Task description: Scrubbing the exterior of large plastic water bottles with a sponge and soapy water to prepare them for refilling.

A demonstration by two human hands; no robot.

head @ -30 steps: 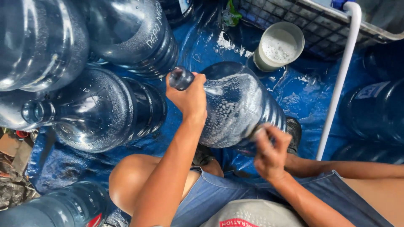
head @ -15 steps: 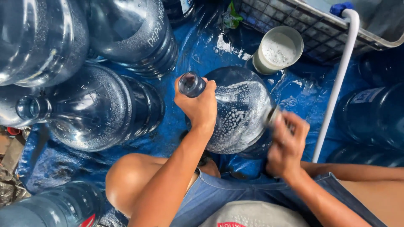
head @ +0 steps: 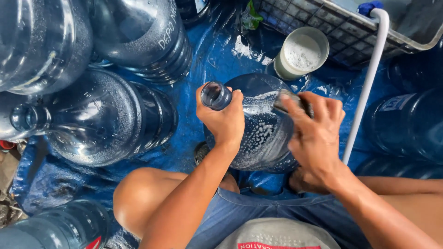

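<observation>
1. Where the scene begins at the left, several large blue water jugs point(head: 106, 120) lie on their sides on a wet blue tarpaulin point(head: 217, 60); they rest close beside the work and limit room to swing.
2. At centre, the left hand point(head: 224, 121) closes its fingers around the neck point(head: 216, 95) of the soapy jug point(head: 263, 133), which lies between the person's knees with its open mouth pointing up and to the left. A firm wrap just below the mouth seems the best way to stop the wet jug from rolling.
3. Suds cling to the jug's shoulder and side. Judged from this, scrubbing does well to run in overlapping strokes from the shoulder toward the base, with the left hand turning the jug a little after each pass.
4. To the right of the neck, the right hand point(head: 316, 133) curls its fingers over a small dark scrubbing pad point(head: 290, 102) pressed to the jug's upper side. Keeping the pad flat against the curved wall likely gives even contact; wet plastic may let it slip.
5. Beyond the hands stands a white cup of foamy liquid point(head: 301, 53), near enough for re-wetting the pad.
6. At far right, a white pipe point(head: 367, 87) runs down from a wire crate point(head: 332, 25), just beside the right hand.
</observation>
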